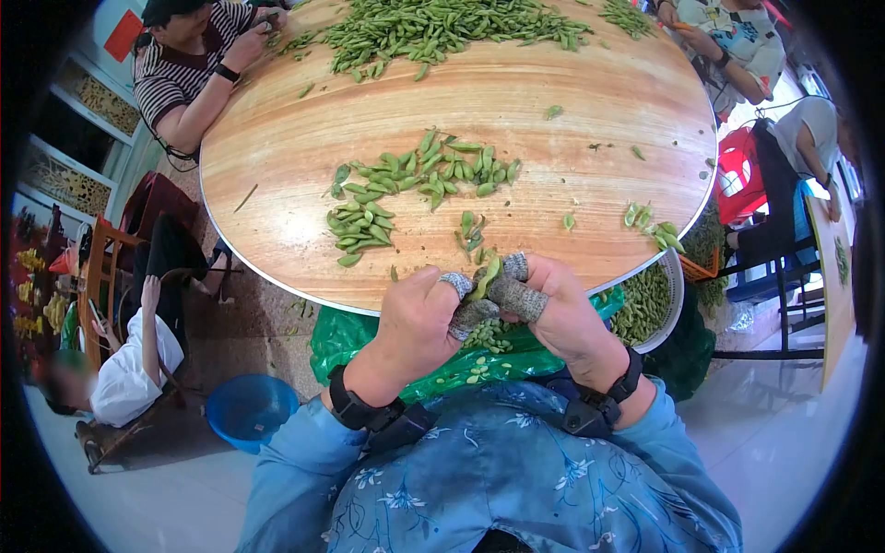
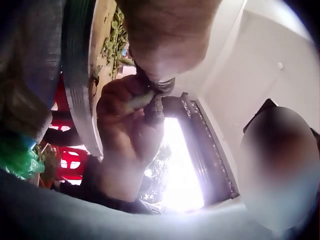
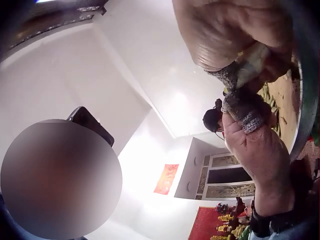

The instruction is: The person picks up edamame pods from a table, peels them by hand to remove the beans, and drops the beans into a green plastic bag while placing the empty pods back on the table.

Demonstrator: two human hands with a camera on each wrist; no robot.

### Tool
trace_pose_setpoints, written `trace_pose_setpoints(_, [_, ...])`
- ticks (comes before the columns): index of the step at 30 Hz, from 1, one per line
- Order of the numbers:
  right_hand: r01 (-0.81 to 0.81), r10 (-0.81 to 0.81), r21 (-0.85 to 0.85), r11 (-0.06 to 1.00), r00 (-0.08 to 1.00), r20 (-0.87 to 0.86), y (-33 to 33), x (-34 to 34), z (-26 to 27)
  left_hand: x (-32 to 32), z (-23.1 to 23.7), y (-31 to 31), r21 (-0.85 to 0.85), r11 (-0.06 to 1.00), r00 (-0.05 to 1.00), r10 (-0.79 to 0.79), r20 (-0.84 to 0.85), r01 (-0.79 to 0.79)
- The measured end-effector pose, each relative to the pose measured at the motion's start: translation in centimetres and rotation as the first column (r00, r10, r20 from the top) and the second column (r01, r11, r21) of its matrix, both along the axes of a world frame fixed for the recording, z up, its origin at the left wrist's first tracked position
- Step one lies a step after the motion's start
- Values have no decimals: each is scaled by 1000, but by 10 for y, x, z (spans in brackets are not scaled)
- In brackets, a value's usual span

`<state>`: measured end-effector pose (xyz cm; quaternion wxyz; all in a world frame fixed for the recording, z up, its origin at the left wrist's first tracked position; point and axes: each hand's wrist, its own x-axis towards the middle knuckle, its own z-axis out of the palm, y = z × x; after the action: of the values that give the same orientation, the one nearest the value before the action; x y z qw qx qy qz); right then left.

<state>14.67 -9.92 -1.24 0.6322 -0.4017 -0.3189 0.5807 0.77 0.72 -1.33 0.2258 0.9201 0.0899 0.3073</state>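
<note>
Both hands meet just past the table's near edge, with grey knitted covers on several fingertips. Between them is a green soybean pod (image 1: 486, 276), pinched by the fingers of the left hand (image 1: 415, 315) and the right hand (image 1: 564, 313). From the left wrist view, the left hand (image 2: 167, 37) looms at the top and the right hand (image 2: 125, 120) faces it. The right wrist view has the right hand (image 3: 230, 30) above the left hand (image 3: 257, 150), fingertips together. Shelled beans (image 1: 489, 337) lie below the hands on a green plastic bag (image 1: 355, 346).
Loose pods (image 1: 433, 170) lie on the round wooden table (image 1: 277, 184) ahead, with a large pod heap (image 1: 433, 28) farther back. Opened pods (image 1: 654, 226) are near the right edge. A white basket (image 1: 678, 295) of pods stands at right, a blue basin (image 1: 249, 410) at left. Other people sit around.
</note>
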Motion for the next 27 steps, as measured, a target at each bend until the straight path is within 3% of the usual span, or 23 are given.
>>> trace_pose_setpoints(2, [-5,5,-10,1000,1000,5,1,-3,2,-1,-1,-3,-23,1000,1000,-10,17,10])
trace_pose_setpoints(3, [41,-42,14,999,999,33,2,-7,3,-1,1,-7,-332,942,998,-26,52,42])
trace_pose_setpoints(4, [88,-90,38,995,994,61,2,-9,4,-1,2,-10,-607,790,995,-31,90,79])
trace_pose_setpoints(5, [87,-89,39,995,994,61,3,-10,3,-2,0,-10,-607,791,995,-30,91,79])
trace_pose_setpoints(6, [112,-120,79,991,987,102,4,-10,2,-3,-4,-9,-845,530,997,-21,78,77])
trace_pose_setpoints(7, [135,-152,119,984,978,142,4,-11,1,-4,-5,-8,-977,202,998,-18,62,65])
trace_pose_setpoints(8, [134,-151,119,984,978,142,5,-9,1,-4,-3,-8,-977,202,998,-17,63,65])
trace_pose_setpoints(9, [143,-232,224,964,865,445,5,-4,1,-3,3,-7,-996,-35,997,-21,77,76])
trace_pose_setpoints(10, [117,-319,325,939,653,687,5,-2,2,-2,8,-6,-959,-270,996,-23,92,82])
trace_pose_setpoints(11, [117,-319,325,938,653,687,5,-2,3,-1,10,-5,-959,-270,995,-24,92,82])
trace_pose_setpoints(13, [203,-287,205,957,742,606,3,-3,6,-1,13,-3,-992,93,984,-146,-100,-87])
trace_pose_setpoints(14, [203,-287,205,957,742,606,3,-2,6,-1,13,-4,-992,93,984,-146,-100,-87])
trace_pose_setpoints(16, [188,-197,71,980,833,516,1,-1,4,-1,13,-6,-878,479,970,-204,-134,-20])
trace_pose_setpoints(20, [190,-215,105,976,790,574,2,-6,12,0,12,-7,-879,476,970,-210,-119,-5])
trace_pose_setpoints(22, [184,-284,216,959,632,721,1,-7,10,0,13,-8,-918,390,968,-190,-162,-77])
trace_pose_setpoints(23, [184,-284,216,959,631,721,2,-8,8,0,13,-7,-918,390,968,-190,-162,-76])
trace_pose_setpoints(25, [249,-308,184,951,687,658,2,-9,6,-1,10,-6,-957,275,967,-204,-154,-94])
trace_pose_setpoints(26, [250,-308,184,951,687,659,2,-9,7,-1,7,-5,-957,275,967,-205,-154,-94])
trace_pose_setpoints(27, [270,-306,158,950,696,650,2,-8,8,0,4,-4,-886,462,988,-111,-110,-47])
